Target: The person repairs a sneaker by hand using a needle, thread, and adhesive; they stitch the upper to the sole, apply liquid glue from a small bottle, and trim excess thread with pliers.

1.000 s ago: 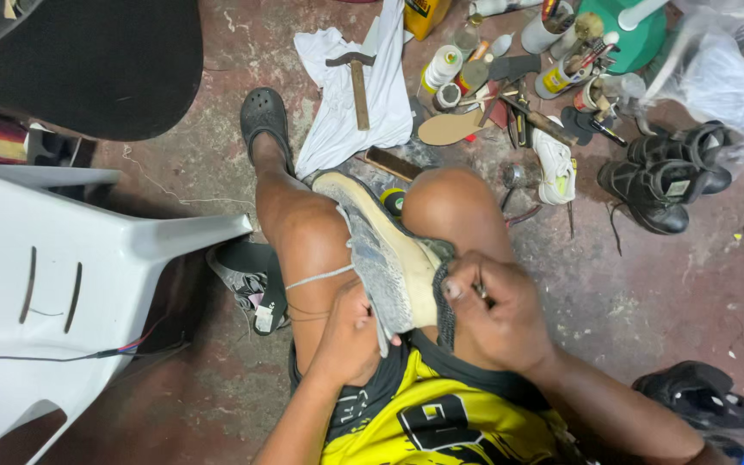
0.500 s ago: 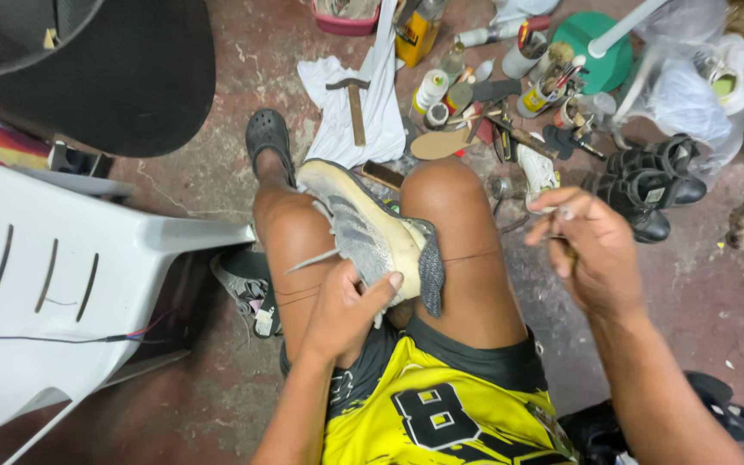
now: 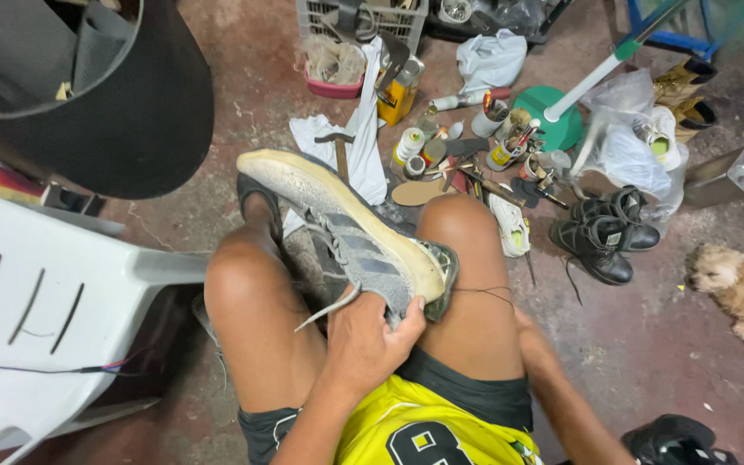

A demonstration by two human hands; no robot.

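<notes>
Your left hand (image 3: pixel 370 331) is closed around the heel of the grey sneaker (image 3: pixel 346 232) lying across your knees; your right hand is out of view below your thigh. White chair (image 3: pixel 45 319) crowds the left, tools (image 3: pixel 475 164) clutter the floor ahead

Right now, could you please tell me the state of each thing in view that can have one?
Grey sneaker: lying sole-up between the knees, held at the heel.
Left hand: closed on the sneaker's heel.
Right hand: out of view, arm reaching down past the thigh.
Thread: runs from the heel across the right thigh.
Black boots: standing on the floor, laces loose.
Hammer: lying on a white cloth.
</notes>
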